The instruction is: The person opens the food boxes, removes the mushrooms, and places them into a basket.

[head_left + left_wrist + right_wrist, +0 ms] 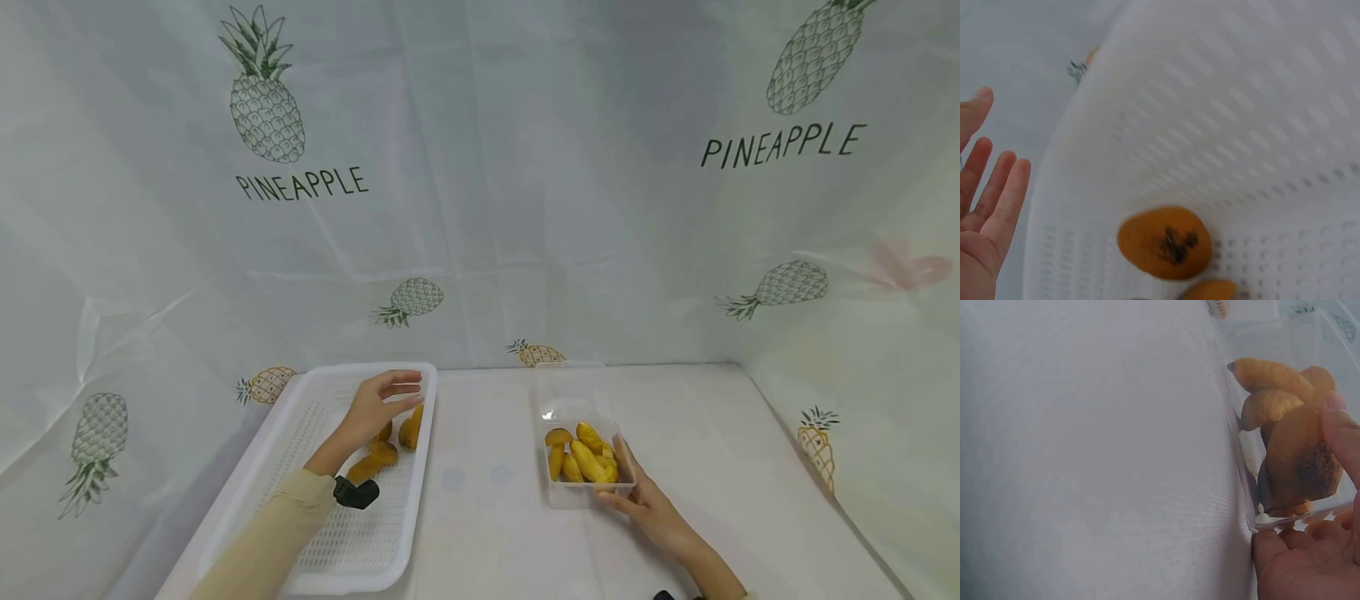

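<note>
My left hand [377,407] hovers over the far right part of a white perforated plastic basket [360,546], its fingers extended and apart with nothing between them. Beneath it in the basket lie several brown mushrooms [384,452]; the left wrist view shows one rounded piece [1165,242] with a dark patch, near the basket wall. On the right, my right hand [654,510] grips a clear plastic box [573,498] at its near right corner. Inside the box, yellow-brown mushrooms [588,461] are piled. In the right wrist view the thumb [1342,428] presses the wall and the fingers curl at the base.
The box's clear lid [567,385] stands open at its far side. A white tabletop [487,533] lies between basket and box. Behind and at the sides hangs a pale curtain [495,208] printed with pineapples.
</note>
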`<state>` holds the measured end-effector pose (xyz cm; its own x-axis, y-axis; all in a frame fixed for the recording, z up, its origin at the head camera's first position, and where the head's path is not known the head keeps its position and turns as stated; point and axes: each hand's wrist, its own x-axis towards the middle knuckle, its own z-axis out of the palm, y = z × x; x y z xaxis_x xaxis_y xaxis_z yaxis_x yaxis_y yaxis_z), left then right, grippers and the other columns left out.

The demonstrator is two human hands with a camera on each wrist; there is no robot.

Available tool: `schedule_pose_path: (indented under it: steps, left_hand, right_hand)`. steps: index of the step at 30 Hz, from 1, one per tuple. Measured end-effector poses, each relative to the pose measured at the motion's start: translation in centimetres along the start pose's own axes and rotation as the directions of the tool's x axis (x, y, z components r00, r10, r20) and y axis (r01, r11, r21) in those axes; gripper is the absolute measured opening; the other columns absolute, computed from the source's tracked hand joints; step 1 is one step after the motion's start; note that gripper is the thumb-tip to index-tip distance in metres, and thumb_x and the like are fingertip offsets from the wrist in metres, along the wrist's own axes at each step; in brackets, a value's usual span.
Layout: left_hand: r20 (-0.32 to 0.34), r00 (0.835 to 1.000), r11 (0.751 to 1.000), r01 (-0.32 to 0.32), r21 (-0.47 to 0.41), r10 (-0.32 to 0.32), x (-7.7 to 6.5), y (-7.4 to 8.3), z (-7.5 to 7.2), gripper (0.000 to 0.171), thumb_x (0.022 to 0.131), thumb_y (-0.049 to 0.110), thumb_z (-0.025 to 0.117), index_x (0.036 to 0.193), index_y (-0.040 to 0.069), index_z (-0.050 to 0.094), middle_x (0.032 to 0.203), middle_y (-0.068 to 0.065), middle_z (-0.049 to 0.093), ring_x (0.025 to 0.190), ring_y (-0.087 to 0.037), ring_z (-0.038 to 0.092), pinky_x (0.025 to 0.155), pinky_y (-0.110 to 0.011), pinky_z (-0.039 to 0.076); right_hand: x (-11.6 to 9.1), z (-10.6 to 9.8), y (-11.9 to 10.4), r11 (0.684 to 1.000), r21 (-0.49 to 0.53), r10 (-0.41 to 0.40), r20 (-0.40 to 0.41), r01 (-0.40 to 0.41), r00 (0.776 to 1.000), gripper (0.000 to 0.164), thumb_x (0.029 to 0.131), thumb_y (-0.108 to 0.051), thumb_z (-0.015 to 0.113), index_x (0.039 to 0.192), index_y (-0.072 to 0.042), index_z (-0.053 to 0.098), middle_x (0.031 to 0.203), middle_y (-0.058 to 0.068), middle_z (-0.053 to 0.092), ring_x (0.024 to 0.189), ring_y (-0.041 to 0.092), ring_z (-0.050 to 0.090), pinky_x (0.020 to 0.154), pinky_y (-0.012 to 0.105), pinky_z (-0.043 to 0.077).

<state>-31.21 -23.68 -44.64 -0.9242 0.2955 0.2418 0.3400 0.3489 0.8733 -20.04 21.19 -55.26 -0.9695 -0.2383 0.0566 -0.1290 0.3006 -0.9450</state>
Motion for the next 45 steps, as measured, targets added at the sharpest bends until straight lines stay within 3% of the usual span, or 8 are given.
schedule_pose_path:
  steps: [4,10,17,22,28,35,42,45]
  left_hand:
    - [0.023,1.0,0.998,-0.016,-0.058,0.017,0.6,1.5,0.9,0.044,0.091,0.012,0.074,0.132,0.0,0.061,0.131,-0.019,0.061,0.121,-0.039,0.057,0.09,-0.03,0.055]
    - [0.091,0.995,0.993,-0.016,-0.116,0.027,1.3,3.1,2.6,0.044,0.091,0.01,0.074,0.133,0.004,0.061,0.134,-0.017,0.059,0.122,-0.038,0.057,0.093,-0.036,0.054]
    - [0.182,0.98,0.989,-0.054,-0.139,0.079,2.3,4.5,4.6,0.047,0.092,0.011,0.074,0.135,0.0,0.058,0.138,-0.022,0.055,0.124,-0.033,0.056,0.093,-0.037,0.054]
    - [0.237,0.967,0.987,-0.056,-0.147,0.091,3.0,5.5,6.5,0.046,0.091,0.008,0.074,0.134,0.0,0.059,0.136,-0.018,0.057,0.123,-0.032,0.056,0.093,-0.035,0.054]
    - [0.297,0.948,0.989,-0.079,-0.123,0.113,3.9,5.7,9.3,0.045,0.089,0.004,0.075,0.132,0.002,0.062,0.131,-0.017,0.06,0.119,-0.033,0.058,0.095,-0.032,0.053]
    - [0.367,0.921,0.991,-0.114,-0.075,0.134,4.5,5.6,12.7,0.042,0.087,0.009,0.079,0.126,0.006,0.066,0.125,-0.006,0.065,0.108,-0.017,0.063,0.092,-0.027,0.053]
    - [0.385,0.91,0.988,-0.139,-0.069,0.155,4.7,5.5,15.4,0.039,0.086,0.007,0.079,0.123,0.004,0.068,0.123,-0.012,0.066,0.111,-0.031,0.062,0.093,-0.028,0.053]
    - [0.391,0.904,0.985,-0.161,-0.065,0.174,4.7,5.4,16.2,0.038,0.086,0.007,0.079,0.122,0.003,0.067,0.122,-0.013,0.066,0.112,-0.031,0.061,0.094,-0.032,0.053]
  right_hand:
    - [0.1,-0.1,0.1,1.0,-0.001,-0.005,-0.004,0.005,1.0,0.094,0.097,-0.022,0.067,0.162,-0.019,-0.001,0.164,0.02,-0.002,0.147,0.047,-0.005,0.109,0.072,0.003]
    - [0.2,-0.1,0.2,1.0,-0.002,-0.001,-0.002,0.001,1.0,0.094,0.097,-0.022,0.067,0.162,-0.021,-0.002,0.164,0.02,-0.002,0.147,0.047,-0.005,0.108,0.073,0.004]
    - [0.2,-0.1,0.3,1.0,0.022,0.0,0.007,0.0,1.0,0.094,0.097,-0.021,0.067,0.162,-0.022,-0.002,0.164,0.018,-0.004,0.147,0.046,-0.006,0.109,0.072,0.003]
    - [0.2,-0.1,0.3,1.0,0.027,-0.003,0.006,0.002,1.0,0.094,0.097,-0.02,0.067,0.162,-0.021,-0.002,0.164,0.018,-0.004,0.148,0.044,-0.006,0.11,0.07,0.003]
    - [0.1,-0.1,0.4,1.0,0.014,-0.006,-0.001,0.006,1.0,0.094,0.097,-0.02,0.067,0.162,-0.018,-0.001,0.164,0.019,-0.002,0.147,0.046,-0.005,0.109,0.072,0.004]
    - [0.0,0.0,0.3,1.0,0.012,0.005,0.001,-0.005,1.0,0.094,0.097,-0.021,0.067,0.162,-0.017,-0.002,0.164,0.02,-0.002,0.147,0.047,-0.005,0.109,0.072,0.005]
    - [0.0,0.0,0.4,1.0,0.021,-0.004,-0.004,0.004,1.0,0.094,0.097,-0.02,0.067,0.162,-0.019,-0.001,0.164,0.02,-0.001,0.147,0.046,-0.005,0.109,0.073,0.004]
    - [0.0,0.0,0.4,1.0,0.022,-0.003,-0.003,0.004,1.0,0.095,0.096,-0.02,0.068,0.162,-0.018,-0.001,0.164,0.02,-0.001,0.147,0.046,-0.006,0.108,0.073,0.004]
